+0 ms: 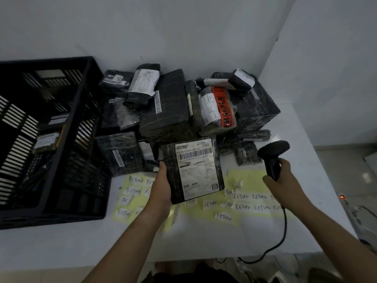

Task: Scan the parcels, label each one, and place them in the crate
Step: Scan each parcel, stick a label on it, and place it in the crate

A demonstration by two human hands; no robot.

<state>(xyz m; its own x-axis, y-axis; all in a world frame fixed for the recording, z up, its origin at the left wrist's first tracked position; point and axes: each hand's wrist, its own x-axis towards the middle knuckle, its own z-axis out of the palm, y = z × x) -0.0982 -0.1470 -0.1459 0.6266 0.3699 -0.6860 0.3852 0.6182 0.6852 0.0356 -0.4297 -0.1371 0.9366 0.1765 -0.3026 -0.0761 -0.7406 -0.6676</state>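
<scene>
Left hand point(162, 185) grips a black parcel point(195, 170) by its left edge, label up, above the desk's point(204, 237) near edge. Right hand point(282, 180) holds a corded scanner point(272, 155) just right of it. Parcel heap point(183, 107) at far edge. Crate point(67, 139) at left edge. Sticker sheets point(251, 201) marked RETURN below the hands.

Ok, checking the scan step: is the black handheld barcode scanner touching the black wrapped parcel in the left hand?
Apart. The head view shows white table between the black handheld barcode scanner and the black wrapped parcel.
</scene>
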